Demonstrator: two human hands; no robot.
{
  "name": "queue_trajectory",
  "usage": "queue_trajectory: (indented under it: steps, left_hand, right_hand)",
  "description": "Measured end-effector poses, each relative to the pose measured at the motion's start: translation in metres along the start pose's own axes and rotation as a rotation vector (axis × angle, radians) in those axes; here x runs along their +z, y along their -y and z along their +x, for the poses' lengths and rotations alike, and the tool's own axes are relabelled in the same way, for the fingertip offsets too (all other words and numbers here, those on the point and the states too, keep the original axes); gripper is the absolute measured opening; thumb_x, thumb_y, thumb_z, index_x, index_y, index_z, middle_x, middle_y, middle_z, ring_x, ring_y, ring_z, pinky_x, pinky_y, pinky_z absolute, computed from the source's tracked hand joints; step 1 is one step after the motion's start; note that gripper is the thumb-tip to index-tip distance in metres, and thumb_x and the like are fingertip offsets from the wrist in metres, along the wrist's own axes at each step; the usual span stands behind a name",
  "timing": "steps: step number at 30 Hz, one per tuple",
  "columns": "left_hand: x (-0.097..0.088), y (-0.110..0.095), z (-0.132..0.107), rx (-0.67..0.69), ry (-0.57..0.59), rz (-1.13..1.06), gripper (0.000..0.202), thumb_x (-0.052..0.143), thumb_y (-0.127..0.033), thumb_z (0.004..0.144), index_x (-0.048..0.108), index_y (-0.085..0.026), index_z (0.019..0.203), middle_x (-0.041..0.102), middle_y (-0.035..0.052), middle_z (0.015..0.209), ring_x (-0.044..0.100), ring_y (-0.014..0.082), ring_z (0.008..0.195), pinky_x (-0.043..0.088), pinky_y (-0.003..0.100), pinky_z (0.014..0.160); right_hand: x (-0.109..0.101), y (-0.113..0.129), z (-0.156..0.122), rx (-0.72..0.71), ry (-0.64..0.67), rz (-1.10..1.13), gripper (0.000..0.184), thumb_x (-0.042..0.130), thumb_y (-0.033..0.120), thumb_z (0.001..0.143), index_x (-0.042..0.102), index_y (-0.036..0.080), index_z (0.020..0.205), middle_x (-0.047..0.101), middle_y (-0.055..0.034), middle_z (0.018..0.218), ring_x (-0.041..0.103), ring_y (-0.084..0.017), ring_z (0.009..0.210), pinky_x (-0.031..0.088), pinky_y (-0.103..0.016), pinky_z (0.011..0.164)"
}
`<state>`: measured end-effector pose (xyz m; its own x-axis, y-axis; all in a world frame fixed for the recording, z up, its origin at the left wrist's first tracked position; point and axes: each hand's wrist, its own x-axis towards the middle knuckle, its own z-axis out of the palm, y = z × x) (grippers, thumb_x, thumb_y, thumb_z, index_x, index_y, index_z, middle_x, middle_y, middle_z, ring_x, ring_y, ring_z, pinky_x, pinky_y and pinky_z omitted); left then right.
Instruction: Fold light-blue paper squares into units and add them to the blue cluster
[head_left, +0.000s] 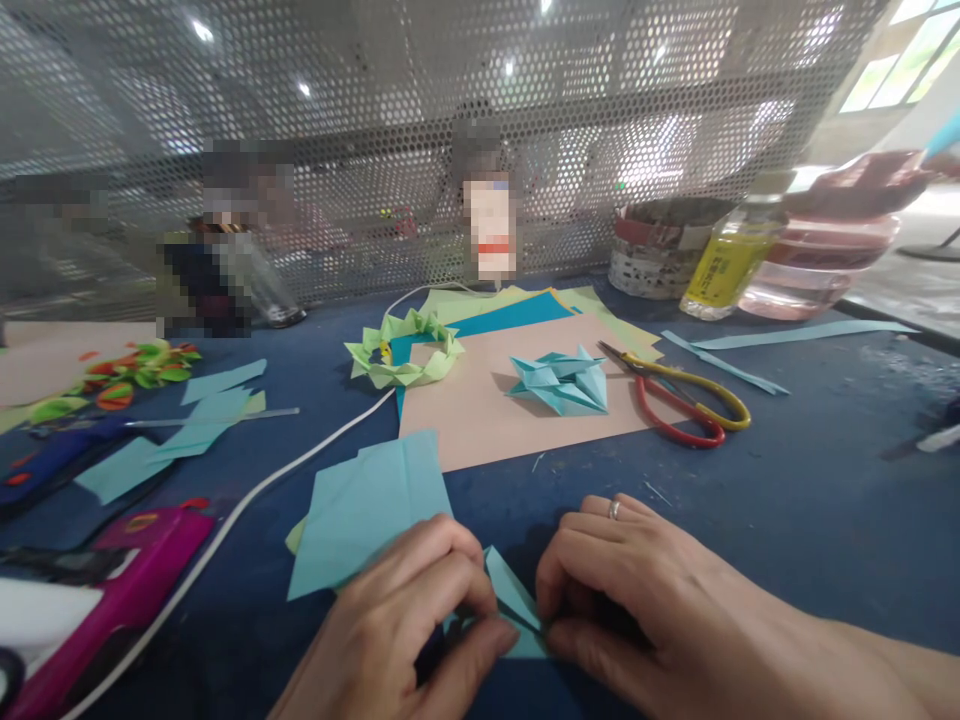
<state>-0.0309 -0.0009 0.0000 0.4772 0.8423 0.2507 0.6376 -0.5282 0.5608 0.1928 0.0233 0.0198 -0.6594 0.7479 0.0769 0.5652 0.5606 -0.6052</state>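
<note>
Between my hands is a small piece of light blue folded paper (514,600), with one flap standing up. My left hand (420,610) pinches its left side between thumb and fingers. On the right edge, my right hand (622,590), with a ring on one finger, closes its fingertips on the same paper. Just beyond my left hand lies a stack of light blue paper squares (375,500). A light blue folded star-like paper piece (562,382) rests on a beige sheet (465,430). Left of it sits a pale green folded paper ring (409,375).
Red-and-yellow-handled scissors (686,400) lie beyond my right hand, near blue paper strips (802,335). Bottles (731,260) and a round basket (637,250) stand at the back right. A white cable (262,485) crosses the left side, past a magenta device (142,570) and a blue-handled tool (71,450).
</note>
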Motion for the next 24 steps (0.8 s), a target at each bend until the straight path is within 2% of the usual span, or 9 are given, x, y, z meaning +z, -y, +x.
queue_trajectory:
  steps: [8,14,17,20,24]
  left_hand:
    - [0.001,-0.001,0.003,-0.016,0.007,0.029,0.014,0.061,-0.012,0.087,0.052,-0.023,0.083,0.057,-0.0061,0.087,0.061,0.0068,0.083,0.046,0.015,0.075]
    - [0.0,-0.001,0.001,-0.041,0.029,0.032,0.01,0.058,-0.017,0.091,0.052,-0.023,0.086,0.057,-0.0055,0.088,0.062,0.0084,0.083,0.047,0.018,0.075]
    - [0.001,-0.001,0.0,-0.042,0.024,0.044,0.013,0.057,-0.015,0.091,0.05,-0.023,0.084,0.057,-0.0055,0.086,0.061,0.0088,0.082,0.048,0.019,0.074]
    - [0.002,-0.001,0.001,-0.027,-0.017,0.072,0.014,0.059,-0.013,0.088,0.05,-0.024,0.087,0.057,-0.0058,0.086,0.061,0.0091,0.08,0.048,0.018,0.072]
    - [0.004,0.001,0.0,0.007,-0.065,0.071,0.02,0.06,-0.009,0.085,0.051,-0.025,0.094,0.059,-0.0053,0.089,0.062,0.0097,0.08,0.05,0.018,0.072]
  right_hand:
    - [-0.006,0.001,0.006,-0.034,0.079,-0.025,0.024,0.074,0.004,0.078,0.059,0.023,0.08,0.066,0.0072,0.083,0.059,-0.014,0.079,0.042,-0.026,0.073]
    - [-0.004,0.003,0.005,-0.006,0.001,-0.116,0.027,0.074,0.002,0.076,0.06,0.023,0.083,0.067,0.0059,0.085,0.062,-0.015,0.079,0.044,-0.027,0.072]
    - [-0.006,0.004,0.005,-0.042,0.042,-0.166,0.025,0.072,0.005,0.079,0.066,0.026,0.091,0.067,0.0041,0.086,0.062,-0.015,0.08,0.044,-0.026,0.072]
    - [-0.01,0.006,0.002,-0.081,0.114,-0.227,0.023,0.065,0.008,0.086,0.071,0.029,0.095,0.066,0.0021,0.086,0.062,-0.015,0.08,0.045,-0.025,0.07]
    - [-0.013,0.008,-0.001,-0.139,0.115,-0.27,0.03,0.062,0.011,0.088,0.073,0.035,0.102,0.065,0.0015,0.087,0.061,-0.014,0.078,0.045,-0.023,0.066]
